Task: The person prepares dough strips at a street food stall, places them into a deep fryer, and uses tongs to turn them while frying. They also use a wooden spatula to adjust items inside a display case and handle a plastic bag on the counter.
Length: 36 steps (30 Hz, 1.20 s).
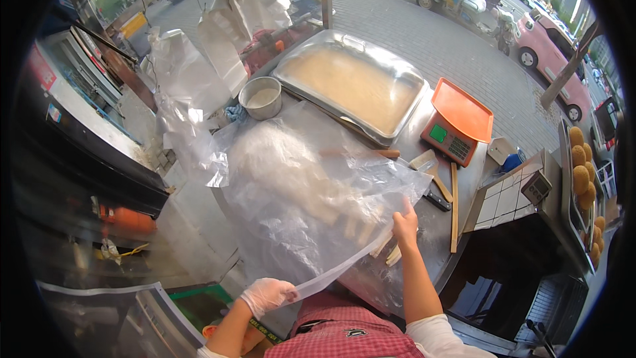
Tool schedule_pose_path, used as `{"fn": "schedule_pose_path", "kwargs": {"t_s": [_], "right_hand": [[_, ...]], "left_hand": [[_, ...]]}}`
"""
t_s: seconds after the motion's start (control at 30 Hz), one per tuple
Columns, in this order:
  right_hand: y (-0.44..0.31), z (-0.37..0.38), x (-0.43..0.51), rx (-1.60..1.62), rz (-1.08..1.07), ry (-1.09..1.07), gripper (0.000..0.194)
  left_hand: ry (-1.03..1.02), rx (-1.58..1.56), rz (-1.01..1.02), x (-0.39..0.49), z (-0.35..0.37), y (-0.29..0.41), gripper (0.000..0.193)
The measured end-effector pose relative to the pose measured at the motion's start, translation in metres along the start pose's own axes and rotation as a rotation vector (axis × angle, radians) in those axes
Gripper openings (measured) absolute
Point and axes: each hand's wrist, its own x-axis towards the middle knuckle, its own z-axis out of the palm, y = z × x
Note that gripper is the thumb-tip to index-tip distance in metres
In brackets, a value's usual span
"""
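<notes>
A large clear plastic sheet [308,194] lies spread over pale dough on a metal worktable. My left hand [268,296], in a thin clear glove, grips the sheet's near left edge. My bare right hand [406,221] pinches the sheet's right edge. Under the plastic the dough shows blurred, with several cut strips towards the right. Ends of dough strips [393,255] stick out below my right hand. A wooden rod [387,153] is partly covered by the sheet. To the right of it lie a brush with a wooden handle [441,184] and a knife with a black handle [437,201].
A tray with a clear domed lid [348,89], a metal bowl of flour [262,99] and an orange-topped scale [459,114] stand at the back. A wooden stick [453,209] lies right. Beyond are a vat of dark liquid [492,273] and fried balls [580,179]. Plastic bags [184,69] hang left.
</notes>
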Motion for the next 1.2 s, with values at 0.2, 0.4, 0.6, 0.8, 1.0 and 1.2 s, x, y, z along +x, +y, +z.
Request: {"fn": "schedule_pose_path", "kwargs": {"t_s": [0.2, 0.4, 0.6, 0.8, 1.0, 1.2], "right_hand": [[-0.042, 0.018, 0.011, -0.026, -0.100, 0.020, 0.068], [-0.067, 0.031, 0.001, -0.598, -0.186, 0.143, 0.062], [-0.101, 0.042, -0.010, 0.058, 0.029, 0.046, 0.062], [-0.144, 0.132, -0.012, 0.504, -0.021, -0.078, 0.073], [-0.151, 0.284, 0.065, 0.102, -0.180, -0.281, 0.081], [-0.105, 0.344, 0.123, -0.444, -0.159, -0.143, 0.086]], "left_hand": [[0.055, 0.147, 0.655, 0.060, -0.097, -0.030, 0.023], [-0.621, 0.178, 0.520, 0.089, -0.117, -0.021, 0.022], [-0.461, -0.785, 0.347, 0.120, -0.141, -0.082, 0.017], [-0.627, -0.917, 0.258, 0.143, -0.122, -0.145, 0.028], [0.125, -0.916, 0.053, 0.096, -0.173, -0.203, 0.016], [0.673, -0.854, -0.145, 0.064, -0.117, -0.280, 0.044]]}}
